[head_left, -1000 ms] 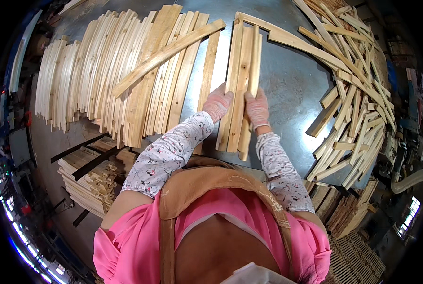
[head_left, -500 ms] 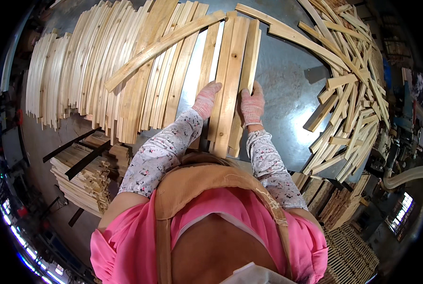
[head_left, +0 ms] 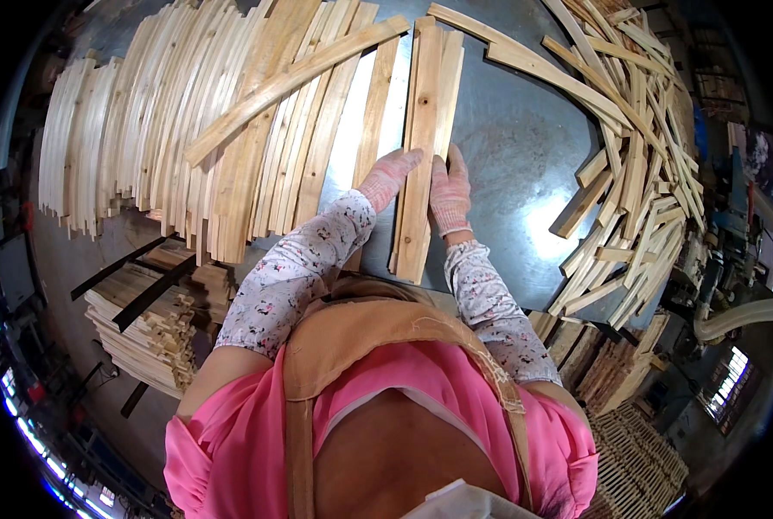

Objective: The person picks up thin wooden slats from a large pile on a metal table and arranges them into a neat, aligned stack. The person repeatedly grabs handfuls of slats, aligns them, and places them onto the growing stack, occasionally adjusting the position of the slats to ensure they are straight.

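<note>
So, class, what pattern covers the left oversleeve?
White with scattered small pink and dark motifs; the left oversleeve shows best in the head view.

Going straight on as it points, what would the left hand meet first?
The long, light-brown, knotted wooden strip; the left hand seems to touch it, though depth is unclear.

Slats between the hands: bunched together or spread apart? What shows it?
Bunched together: the slats overlap, the left hand at one side and the right hand at the other.
</note>
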### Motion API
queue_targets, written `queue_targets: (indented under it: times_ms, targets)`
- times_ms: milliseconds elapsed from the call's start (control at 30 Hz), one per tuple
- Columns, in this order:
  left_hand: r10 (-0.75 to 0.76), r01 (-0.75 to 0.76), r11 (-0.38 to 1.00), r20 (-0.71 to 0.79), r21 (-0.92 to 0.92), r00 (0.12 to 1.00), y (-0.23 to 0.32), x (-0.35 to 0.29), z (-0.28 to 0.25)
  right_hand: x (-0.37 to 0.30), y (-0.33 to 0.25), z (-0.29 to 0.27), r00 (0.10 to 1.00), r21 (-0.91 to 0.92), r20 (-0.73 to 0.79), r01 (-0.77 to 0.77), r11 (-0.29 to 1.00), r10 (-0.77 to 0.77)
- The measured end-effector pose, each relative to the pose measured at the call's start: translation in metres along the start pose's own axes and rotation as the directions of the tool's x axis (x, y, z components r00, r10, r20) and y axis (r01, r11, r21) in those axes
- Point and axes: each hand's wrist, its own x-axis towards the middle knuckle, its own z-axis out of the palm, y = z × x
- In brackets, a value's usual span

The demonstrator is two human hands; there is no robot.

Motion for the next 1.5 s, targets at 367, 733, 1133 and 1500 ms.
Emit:
queue_targets:
  times_ms: [367,733,1133,1500]
  targets:
    - [0.186,-0.164,0.949,-0.058,0.269,0.981,0.004,0.006,-0.009,-0.004,-0.038,-0.012,0.974,-0.148,0.227,0.034,0.988,0.000]
    - [0.230,0.147,0.024,-0.149,0.989,0.962,0.038,-0.030,-0.004,-0.024,-0.026,0.011,0.928,-0.415,0.228,0.366,0.833,-0.294]
    - [0.489,0.275,-0.021,-0.230,0.961,0.841,0.018,-0.032,-0.036,-0.027,-0.021,0.014,0.972,-0.356,0.092,0.234,0.905,-0.215]
    - [0.146,-0.198,-0.509,0.311,0.837,0.939,0.068,-0.072,-0.077,-0.033,-0.030,0.035,0.972,-0.244,0.099,0.229,0.942,-0.211]
